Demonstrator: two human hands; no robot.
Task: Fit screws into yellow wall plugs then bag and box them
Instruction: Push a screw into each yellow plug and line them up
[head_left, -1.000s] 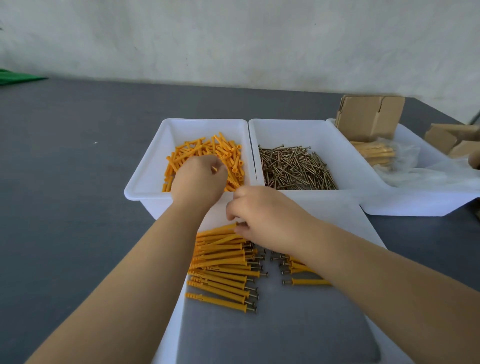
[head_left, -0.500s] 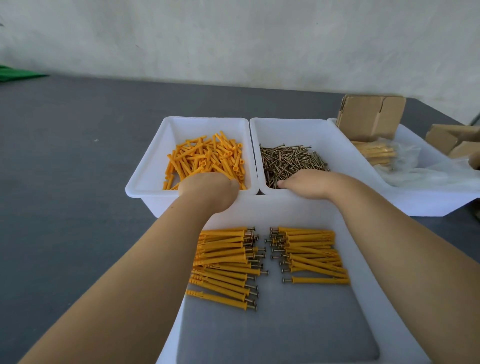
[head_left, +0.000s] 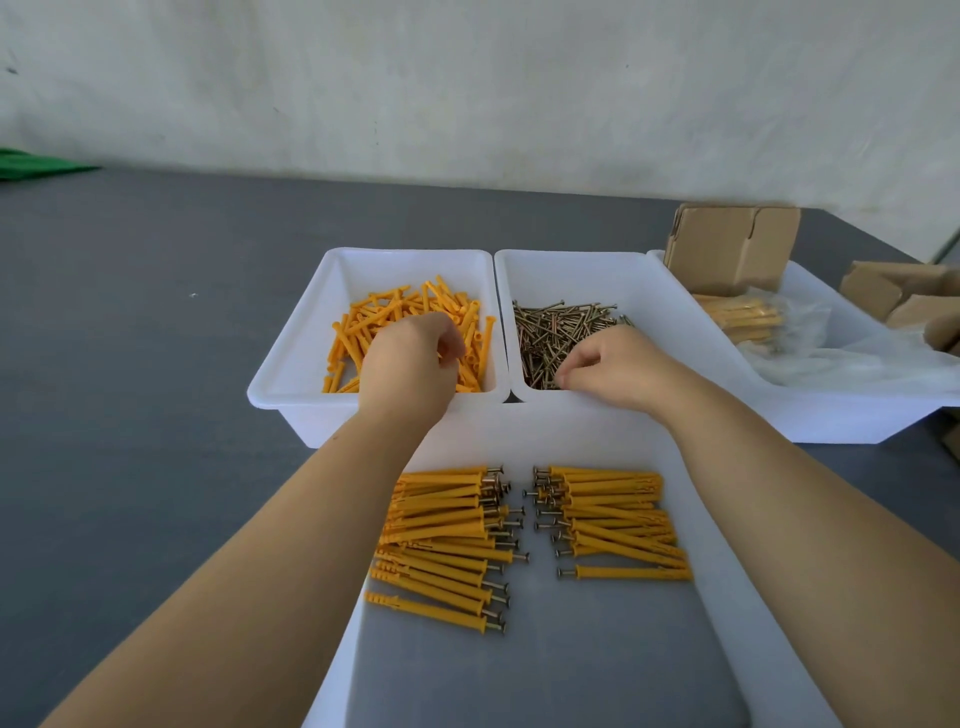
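White plastic forms the near tray, where our assembled plugs lie in two rows. Beyond it, our left hand curls into the loose yellow wall plugs; its grip we cannot tell. Our right hand pinches at the screws. Farther right sit bagged sets and cardboard boxes.

i see left hand in plug bin on plugs, right hand fingers curled in screws, assembled plugs on tray below.
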